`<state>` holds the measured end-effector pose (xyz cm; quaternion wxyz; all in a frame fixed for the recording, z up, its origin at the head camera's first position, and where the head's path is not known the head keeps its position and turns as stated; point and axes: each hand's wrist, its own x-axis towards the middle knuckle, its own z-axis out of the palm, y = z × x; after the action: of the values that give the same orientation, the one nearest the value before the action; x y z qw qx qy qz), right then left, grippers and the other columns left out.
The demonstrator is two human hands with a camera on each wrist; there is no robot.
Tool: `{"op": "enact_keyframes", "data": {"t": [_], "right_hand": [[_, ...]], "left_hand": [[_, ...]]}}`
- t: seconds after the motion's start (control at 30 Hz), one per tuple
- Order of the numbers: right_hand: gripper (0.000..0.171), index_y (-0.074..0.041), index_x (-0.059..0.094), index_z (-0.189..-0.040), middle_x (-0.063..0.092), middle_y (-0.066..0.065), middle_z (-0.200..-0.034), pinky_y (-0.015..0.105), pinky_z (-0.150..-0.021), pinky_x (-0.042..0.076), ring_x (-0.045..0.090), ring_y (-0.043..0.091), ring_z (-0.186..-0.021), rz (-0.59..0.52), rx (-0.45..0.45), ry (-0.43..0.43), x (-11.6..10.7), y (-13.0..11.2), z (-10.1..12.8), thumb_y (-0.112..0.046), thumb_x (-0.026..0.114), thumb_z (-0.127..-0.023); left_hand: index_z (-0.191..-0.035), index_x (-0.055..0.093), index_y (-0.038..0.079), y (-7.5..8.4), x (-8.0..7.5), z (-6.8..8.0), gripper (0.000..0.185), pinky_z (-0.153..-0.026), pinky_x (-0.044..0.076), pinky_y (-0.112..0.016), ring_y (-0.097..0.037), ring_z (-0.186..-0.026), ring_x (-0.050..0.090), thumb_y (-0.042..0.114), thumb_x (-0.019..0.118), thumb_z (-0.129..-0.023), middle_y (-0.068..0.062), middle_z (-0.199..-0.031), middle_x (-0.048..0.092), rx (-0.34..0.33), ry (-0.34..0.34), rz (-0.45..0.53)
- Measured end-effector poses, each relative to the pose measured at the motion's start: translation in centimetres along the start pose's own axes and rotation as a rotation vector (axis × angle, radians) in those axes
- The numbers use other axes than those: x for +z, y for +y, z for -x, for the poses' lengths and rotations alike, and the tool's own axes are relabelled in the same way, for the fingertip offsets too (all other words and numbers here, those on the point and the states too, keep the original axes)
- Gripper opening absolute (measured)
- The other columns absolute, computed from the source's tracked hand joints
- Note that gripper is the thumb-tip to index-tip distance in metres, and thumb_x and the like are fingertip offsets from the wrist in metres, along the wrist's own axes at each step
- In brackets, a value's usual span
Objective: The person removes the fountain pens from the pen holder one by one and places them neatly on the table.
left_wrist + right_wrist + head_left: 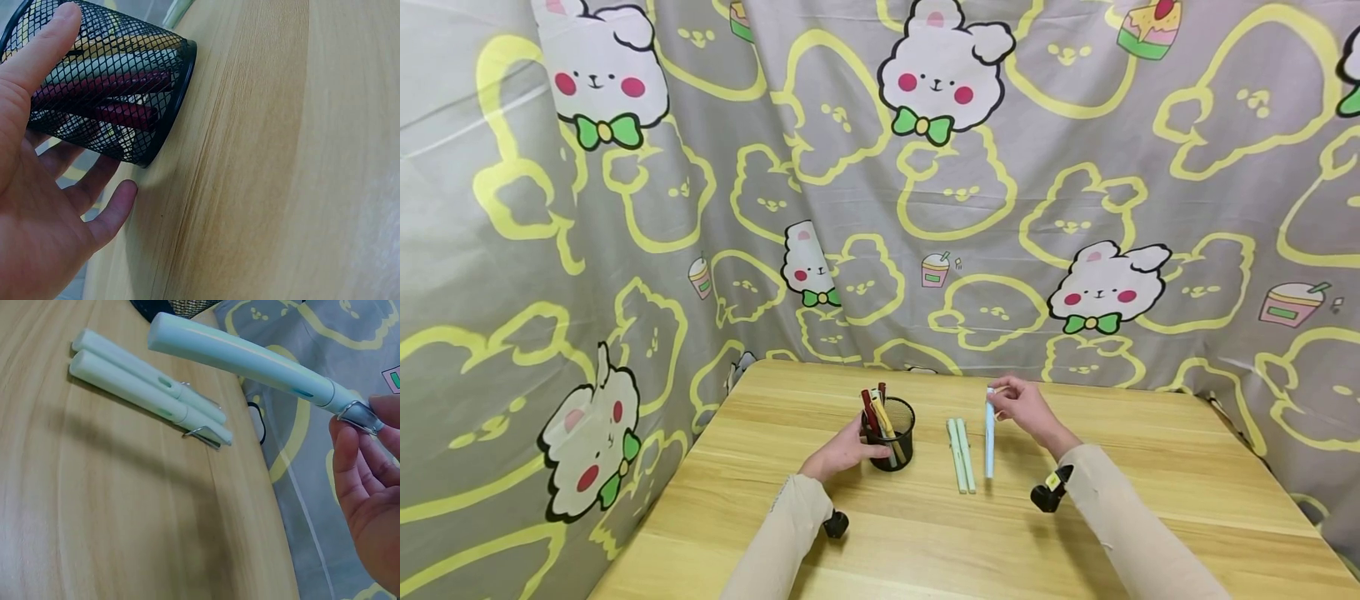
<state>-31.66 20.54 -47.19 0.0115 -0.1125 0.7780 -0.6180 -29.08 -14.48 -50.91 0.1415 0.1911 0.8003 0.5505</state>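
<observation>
Both hands busy: cup (891, 433), pen (989, 433).

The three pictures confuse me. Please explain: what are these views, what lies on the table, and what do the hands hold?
No machine here: a person works with bare hands. One camera sits on the head, one on each wrist. On the light wooden table stands a black wire-mesh pen cup holding red and yellow pens; the left hand curls round it. Two pale green capped pens lie side by side. The right hand pinches a pale blue capped pen by its clip end, the other end lifted off the wood in the right wrist view.
</observation>
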Motion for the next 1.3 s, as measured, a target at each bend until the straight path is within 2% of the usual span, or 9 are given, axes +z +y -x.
{"op": "enact_keyframes", "data": {"t": [0.23, 0.33, 0.47, 0.57, 0.63, 0.8, 1.03, 1.3], "right_hand": [[0.029, 0.008, 0.055, -0.114, 0.063, 0.009, -0.081, 0.053, -0.075, 0.050, 0.060, 0.018, -0.070, 0.035, 0.035, -0.019, 0.1, 0.5, 0.1, -0.010, 0.061, -0.093], [0.028, 0.008, 0.057, -0.113, 0.063, 0.008, -0.079, 0.051, -0.075, 0.051, 0.060, 0.018, -0.070, 0.062, 0.058, -0.017, 0.1, 0.9, 0.2, -0.010, 0.062, -0.092], [0.032, 0.012, 0.055, -0.115, 0.066, 0.008, -0.080, 0.049, -0.073, 0.052, 0.061, 0.018, -0.069, 0.077, 0.084, -0.021, 0.2, 1.7, 0.2, -0.008, 0.062, -0.091], [0.033, 0.015, 0.054, -0.116, 0.066, 0.009, -0.079, 0.044, -0.070, 0.054, 0.061, 0.017, -0.067, 0.067, 0.099, -0.021, 0.3, 2.2, 0.2, -0.005, 0.062, -0.091], [0.033, 0.016, 0.054, -0.115, 0.067, 0.009, -0.078, 0.040, -0.068, 0.054, 0.061, 0.017, -0.066, 0.058, 0.110, -0.016, 0.4, 2.6, 0.2, -0.005, 0.063, -0.090], [0.034, 0.017, 0.053, -0.115, 0.067, 0.010, -0.079, 0.035, -0.065, 0.055, 0.062, 0.017, -0.065, 0.052, 0.116, -0.021, 0.4, 3.3, 0.0, -0.004, 0.062, -0.090], [0.035, 0.018, 0.053, -0.117, 0.066, 0.012, -0.081, 0.033, -0.065, 0.054, 0.063, 0.018, -0.065, 0.069, 0.140, -0.017, 0.7, 3.3, 0.0, -0.002, 0.062, -0.089], [0.037, 0.017, 0.053, -0.118, 0.064, 0.016, -0.088, 0.037, -0.072, 0.054, 0.065, 0.022, -0.071, 0.084, 0.160, -0.040, 0.9, 3.1, 0.1, 0.000, 0.063, -0.087]], "left_hand": [[-0.152, 0.015, 0.012, -0.1, 0.0, 0.0, 0.089, -0.099, 0.034, -0.051, -0.036, -0.121, 0.044, 0.017, 0.073, -0.084, -0.013, -0.130, 0.049, 0.004, 0.003, 0.002], [-0.151, 0.016, 0.010, -0.1, 0.0, -0.1, 0.087, -0.099, 0.033, -0.052, -0.036, -0.121, 0.043, 0.015, 0.073, -0.084, -0.014, -0.130, 0.049, 0.004, 0.003, 0.006], [-0.150, 0.019, 0.007, 0.5, -0.1, 0.2, 0.084, -0.100, 0.032, -0.054, -0.038, -0.121, 0.043, 0.012, 0.072, -0.085, -0.015, -0.131, 0.049, 0.016, -0.002, 0.006], [-0.151, 0.018, 0.009, 0.5, -0.1, 0.2, 0.085, -0.100, 0.032, -0.054, -0.036, -0.121, 0.043, 0.014, 0.072, -0.085, -0.015, -0.133, 0.048, 0.035, -0.007, -0.006], [-0.152, 0.017, 0.012, -0.1, -0.1, 0.0, 0.086, -0.101, 0.031, -0.053, -0.034, -0.122, 0.043, 0.016, 0.072, -0.085, -0.014, -0.134, 0.047, 0.046, -0.010, -0.014], [-0.152, 0.016, 0.012, 0.0, -0.1, 0.0, 0.088, -0.100, 0.032, -0.052, -0.035, -0.122, 0.043, 0.017, 0.073, -0.085, -0.014, -0.134, 0.047, 0.032, -0.010, -0.014], [-0.151, 0.014, 0.008, -0.2, 0.0, -0.1, 0.092, -0.100, 0.035, -0.051, -0.036, -0.123, 0.043, 0.019, 0.074, -0.083, -0.016, -0.134, 0.046, 0.005, -0.006, 0.000], [-0.151, 0.017, 0.011, -0.1, 0.0, -0.1, 0.089, -0.103, 0.031, -0.050, -0.032, -0.124, 0.042, 0.020, 0.074, -0.083, -0.014, -0.136, 0.044, 0.000, 0.005, -0.001]]}}
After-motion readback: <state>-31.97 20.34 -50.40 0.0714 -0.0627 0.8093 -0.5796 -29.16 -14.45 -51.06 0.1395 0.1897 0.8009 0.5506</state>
